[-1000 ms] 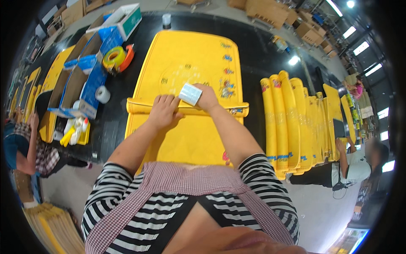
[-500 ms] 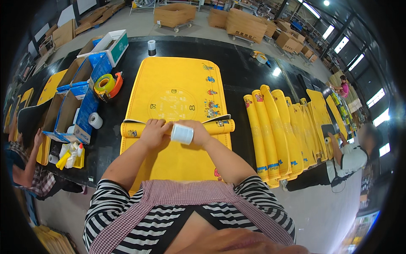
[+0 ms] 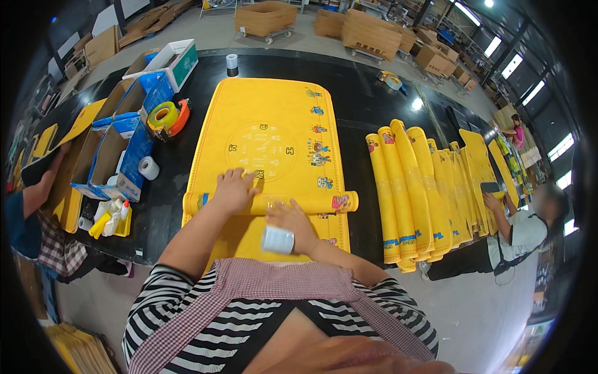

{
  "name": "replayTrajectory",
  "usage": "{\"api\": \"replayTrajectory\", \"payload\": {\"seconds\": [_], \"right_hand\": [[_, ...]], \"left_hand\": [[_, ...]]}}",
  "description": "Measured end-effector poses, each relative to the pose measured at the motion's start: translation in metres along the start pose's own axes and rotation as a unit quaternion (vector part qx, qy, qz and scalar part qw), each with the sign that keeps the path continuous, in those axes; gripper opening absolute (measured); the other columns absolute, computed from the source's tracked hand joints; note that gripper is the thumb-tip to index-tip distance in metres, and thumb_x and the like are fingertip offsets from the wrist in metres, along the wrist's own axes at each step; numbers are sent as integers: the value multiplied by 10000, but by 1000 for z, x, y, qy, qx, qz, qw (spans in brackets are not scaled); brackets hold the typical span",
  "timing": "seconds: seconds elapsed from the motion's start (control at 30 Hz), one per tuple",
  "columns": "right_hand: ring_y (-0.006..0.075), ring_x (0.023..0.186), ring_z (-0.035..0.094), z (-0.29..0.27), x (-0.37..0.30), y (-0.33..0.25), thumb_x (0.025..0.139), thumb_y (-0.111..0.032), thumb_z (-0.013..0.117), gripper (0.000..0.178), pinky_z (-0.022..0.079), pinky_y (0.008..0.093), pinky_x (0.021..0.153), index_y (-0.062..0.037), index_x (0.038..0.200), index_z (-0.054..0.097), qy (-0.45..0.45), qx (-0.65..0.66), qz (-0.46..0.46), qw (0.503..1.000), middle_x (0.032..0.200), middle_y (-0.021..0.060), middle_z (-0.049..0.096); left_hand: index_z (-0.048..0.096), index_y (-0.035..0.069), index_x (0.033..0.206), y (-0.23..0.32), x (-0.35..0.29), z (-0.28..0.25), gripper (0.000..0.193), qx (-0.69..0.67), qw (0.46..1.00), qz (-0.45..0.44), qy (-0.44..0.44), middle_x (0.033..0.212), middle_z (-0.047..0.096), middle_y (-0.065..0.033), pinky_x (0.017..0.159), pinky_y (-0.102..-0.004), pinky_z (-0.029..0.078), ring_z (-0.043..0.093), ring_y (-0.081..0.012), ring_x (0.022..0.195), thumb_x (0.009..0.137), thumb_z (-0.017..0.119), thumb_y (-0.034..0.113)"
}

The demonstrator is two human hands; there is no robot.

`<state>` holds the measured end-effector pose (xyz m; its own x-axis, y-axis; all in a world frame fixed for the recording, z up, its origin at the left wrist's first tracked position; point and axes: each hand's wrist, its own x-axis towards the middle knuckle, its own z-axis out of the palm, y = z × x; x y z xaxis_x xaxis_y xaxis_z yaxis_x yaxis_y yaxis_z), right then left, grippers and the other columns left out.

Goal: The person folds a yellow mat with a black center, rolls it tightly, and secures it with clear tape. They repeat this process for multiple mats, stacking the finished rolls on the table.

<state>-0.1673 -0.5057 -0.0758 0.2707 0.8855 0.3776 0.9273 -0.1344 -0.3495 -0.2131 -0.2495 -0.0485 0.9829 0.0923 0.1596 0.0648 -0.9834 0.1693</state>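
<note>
A rolled yellow mat (image 3: pixel 311 202) lies across a flat yellow printed mat (image 3: pixel 268 137) on a black table (image 3: pixel 361 100). My left hand (image 3: pixel 233 190) presses down flat on the roll's left part. Just in front of the roll, my right hand (image 3: pixel 289 224) holds a white tape roll (image 3: pixel 277 240), its fingers touching the roll's near side.
Several rolled yellow mats (image 3: pixel 411 187) lie in a row at the right. Cardboard boxes (image 3: pixel 118 143), a yellow and orange tape dispenser (image 3: pixel 167 116) and a white tape roll (image 3: pixel 148 167) sit at the left. Another person (image 3: pixel 523 227) works at the right, and one (image 3: pixel 31 206) at the left.
My right hand has drawn the white tape roll back from the top of the rolled mat toward me. My left hand stays on the roll. My head has tilted, showing more of the table.
</note>
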Motion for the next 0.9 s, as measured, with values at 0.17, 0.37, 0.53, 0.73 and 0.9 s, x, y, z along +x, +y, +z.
{"api": "replayTrajectory", "payload": {"seconds": [0.17, 0.37, 0.53, 0.73, 0.9], "right_hand": [[313, 1249, 632, -9, 69, 45, 793, -336, 802, 538, 450, 475, 1120, -111, 1267, 684, -25, -26, 88, 995, 1302, 91, 698], [297, 991, 730, -14, 131, 125, 788, -254, 877, 438, 581, 355, 885, -46, 1143, 723, 86, 111, 99, 985, 1100, 111, 752], [158, 914, 698, -9, 158, 144, 895, -44, 734, 244, 565, 307, 836, 1, 1135, 730, 132, 343, 207, 907, 1005, 78, 759], [329, 1091, 683, -2, 132, 131, 690, -237, 889, 555, 544, 415, 991, -120, 1197, 693, 87, 207, 84, 971, 1144, 109, 724], [383, 1252, 589, -22, 128, 103, 720, -247, 834, 546, 419, 468, 1146, -73, 1212, 673, 72, 20, -24, 997, 1220, 175, 683]], "left_hand": [[682, 100, 1181, -5, 32, 9, 313, -95, 986, -12, 140, 1252, 637, -142, 977, -478, 462, 605, -352, 1135, 872, 709, 137], [587, 71, 1331, 27, -15, 22, 478, -39, 976, 100, 188, 1396, 570, -190, 1109, -543, 377, 531, -399, 1298, 864, 681, 121], [486, 55, 1457, 8, 28, 26, 642, -46, 985, 80, 149, 1508, 487, -204, 1194, -581, 277, 426, -392, 1433, 877, 711, 211], [571, 87, 1303, -25, 108, 15, 630, 17, 999, 24, -14, 1219, 606, -137, 1069, -473, 425, 566, -326, 1207, 810, 805, 401], [619, 89, 1173, -39, 134, 13, 506, 26, 996, 33, -72, 1184, 617, -141, 964, -466, 491, 596, -358, 1145, 777, 825, 327]]}}
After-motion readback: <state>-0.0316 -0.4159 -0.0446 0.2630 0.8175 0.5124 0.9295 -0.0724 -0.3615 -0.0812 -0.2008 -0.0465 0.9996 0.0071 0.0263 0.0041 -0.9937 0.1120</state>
